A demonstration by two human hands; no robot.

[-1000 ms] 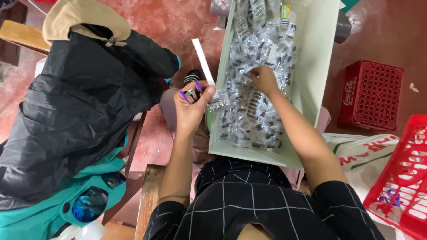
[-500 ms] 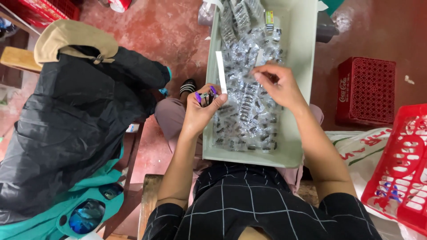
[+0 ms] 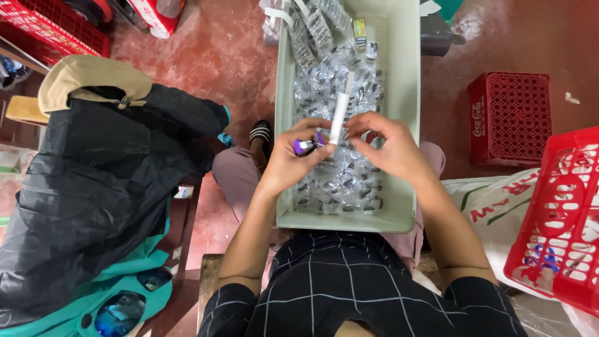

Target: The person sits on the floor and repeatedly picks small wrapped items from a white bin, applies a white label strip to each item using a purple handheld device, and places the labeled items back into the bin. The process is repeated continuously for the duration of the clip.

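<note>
Worn red concrete floor (image 3: 231,56), seen from above; a pale green rectangular tray (image 3: 409,125) is resting across the seated person's lap.

Left hand (image 3: 293,163): fingers are curling closed around a small purple object (image 3: 304,146), pinched between thumb and forefinger; its exact kind cannot be told. The same fingertips are touching the lower end of a narrow white strip (image 3: 341,112), which is standing nearly upright and leaning slightly away from the body.

Right hand (image 3: 390,150): fingers are bent inward, tips meeting the left hand at the base of the white strip. Whether it is actually gripping the strip cannot be told; the fingertips are hidden behind one another.

Directly beneath both hands, the tray is holding a loose heap of small clear plastic packets (image 3: 346,178) with dark contents. Beyond the hands, at the tray's far end, longer packet strips (image 3: 312,31) are lying.

Just left of the left hand, a foot in a black striped sandal (image 3: 260,132) is showing on the floor. Farther left, a black jacket (image 3: 93,187) is lying over teal fabric (image 3: 118,293).

Right of the right hand, a white printed sack (image 3: 493,200) is lying beside the right forearm. A red plastic crate (image 3: 558,224) is sitting over it, and a second red crate (image 3: 510,118) is standing farther out on the floor.
</note>
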